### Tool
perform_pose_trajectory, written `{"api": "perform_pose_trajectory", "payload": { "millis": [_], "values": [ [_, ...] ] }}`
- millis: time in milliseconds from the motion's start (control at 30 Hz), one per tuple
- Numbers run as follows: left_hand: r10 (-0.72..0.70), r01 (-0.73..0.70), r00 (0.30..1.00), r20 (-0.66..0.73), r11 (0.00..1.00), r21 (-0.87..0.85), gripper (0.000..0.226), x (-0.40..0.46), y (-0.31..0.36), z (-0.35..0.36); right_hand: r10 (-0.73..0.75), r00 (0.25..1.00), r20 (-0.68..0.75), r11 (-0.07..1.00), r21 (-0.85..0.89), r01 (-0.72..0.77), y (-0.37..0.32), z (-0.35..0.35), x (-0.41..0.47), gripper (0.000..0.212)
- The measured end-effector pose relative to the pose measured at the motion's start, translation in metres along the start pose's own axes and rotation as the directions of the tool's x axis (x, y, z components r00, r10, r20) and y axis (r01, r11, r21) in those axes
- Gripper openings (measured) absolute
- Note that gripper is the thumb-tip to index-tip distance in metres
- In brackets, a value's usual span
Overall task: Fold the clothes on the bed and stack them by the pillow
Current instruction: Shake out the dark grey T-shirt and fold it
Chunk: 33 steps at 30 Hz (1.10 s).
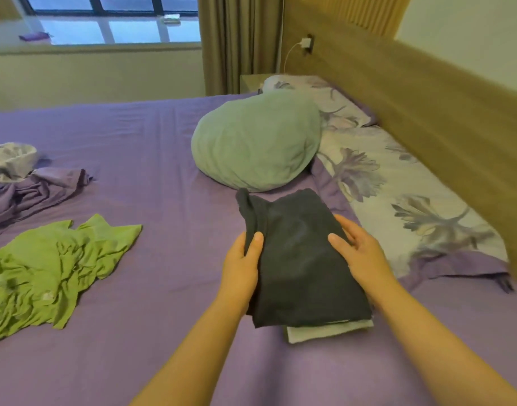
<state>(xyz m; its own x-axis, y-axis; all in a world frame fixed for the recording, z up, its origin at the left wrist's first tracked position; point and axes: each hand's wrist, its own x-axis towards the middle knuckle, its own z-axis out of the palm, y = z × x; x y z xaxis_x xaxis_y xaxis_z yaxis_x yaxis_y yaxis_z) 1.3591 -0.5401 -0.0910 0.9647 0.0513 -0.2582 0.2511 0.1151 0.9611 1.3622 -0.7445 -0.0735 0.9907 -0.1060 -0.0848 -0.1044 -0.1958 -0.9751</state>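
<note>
1. The bed [151, 148], with its purple sheet, carries everything; the wooden headboard runs along its right edge.
2. The green pillow [256, 140] sits up near the headboard edge, beside the floral pillows.
3. The lime green shirt [49, 268] lies crumpled and unfolded at the bed's left edge.
4. The dark folded garment [298, 259] lies just below the pillow, on top of a folded white garment [327, 331].
5. Your left hand [241, 265] grips the dark garment's left edge, thumb on top. Your right hand [360, 250] holds its right side, fingers curled around the edge.
</note>
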Motion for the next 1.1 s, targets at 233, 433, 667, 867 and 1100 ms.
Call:
{"api": "perform_pose_trajectory", "payload": {
  "millis": [233,433,667,867,1100],
  "values": [
    [-0.244,0.234,0.968,0.063,0.962,0.138,0.070,0.032,-0.071,0.074,0.219,0.976,0.004,0.896,-0.398,-0.199,0.095,-0.053,0.032,0.078],
    [-0.293,0.206,0.950,0.110,0.850,0.486,0.098,0.043,-0.116,0.066,0.201,0.980,-0.008,0.776,-0.609,-0.164,0.157,-0.050,0.023,0.063],
    [-0.328,0.292,0.945,0.011,0.858,0.423,0.091,0.046,-0.132,0.062,0.259,0.963,-0.069,0.696,-0.678,-0.236,0.164,-0.051,0.025,0.051],
    [-0.346,0.294,0.938,-0.015,0.774,0.561,0.082,0.041,-0.146,0.047,0.255,0.955,-0.150,0.312,-0.922,-0.228,0.155,-0.033,0.023,0.057],
    [-0.253,0.082,0.967,-0.021,0.235,0.969,0.062,0.031,-0.128,-0.079,-0.001,0.985,0.170,0.233,-0.958,0.165,0.105,0.051,0.003,0.053]
  ]
}}
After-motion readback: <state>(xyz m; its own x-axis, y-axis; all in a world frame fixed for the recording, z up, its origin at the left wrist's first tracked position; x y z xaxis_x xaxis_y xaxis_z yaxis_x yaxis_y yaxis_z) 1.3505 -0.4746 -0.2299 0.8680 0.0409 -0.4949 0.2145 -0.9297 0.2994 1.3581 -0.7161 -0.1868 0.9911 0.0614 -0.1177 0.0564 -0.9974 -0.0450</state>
